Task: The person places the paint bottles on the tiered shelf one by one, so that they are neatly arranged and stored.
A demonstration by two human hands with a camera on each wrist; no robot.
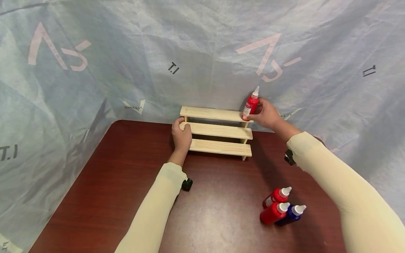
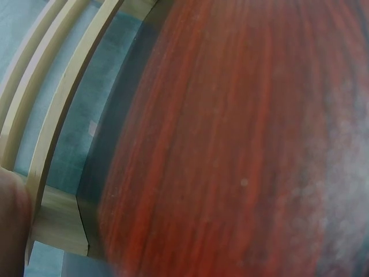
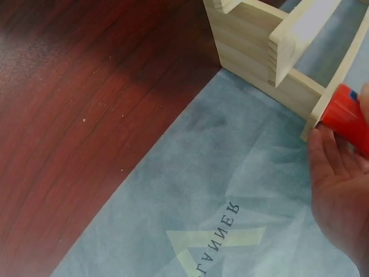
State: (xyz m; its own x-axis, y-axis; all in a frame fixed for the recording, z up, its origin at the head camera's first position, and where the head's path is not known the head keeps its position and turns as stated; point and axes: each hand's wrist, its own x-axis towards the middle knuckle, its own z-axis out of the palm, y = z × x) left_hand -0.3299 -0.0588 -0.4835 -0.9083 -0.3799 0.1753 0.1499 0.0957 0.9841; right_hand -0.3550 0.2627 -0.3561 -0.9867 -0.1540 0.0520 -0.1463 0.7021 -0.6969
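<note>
A three-tier wooden display rack [image 1: 218,130] stands at the back of the table. Around its left end, by the middle tier, my left hand [image 1: 182,136] grips the wood; only part of that hand [image 2: 12,222] shows in the left wrist view. My right hand [image 1: 268,114] holds a red squeeze bottle [image 1: 250,107] with a white nozzle, between thumb and fingers. The bottle is nearly upright, its base at the right end of the top tier. From the right wrist, the red bottle's base [image 3: 345,115] appears against the tier's end.
Two red squeeze bottles [image 1: 272,214] and a dark blue one [image 1: 289,217] stand close together on the dark red table [image 1: 215,196], toward the front right. A grey printed sheet [image 1: 202,52] hangs right behind the rack and along the left side.
</note>
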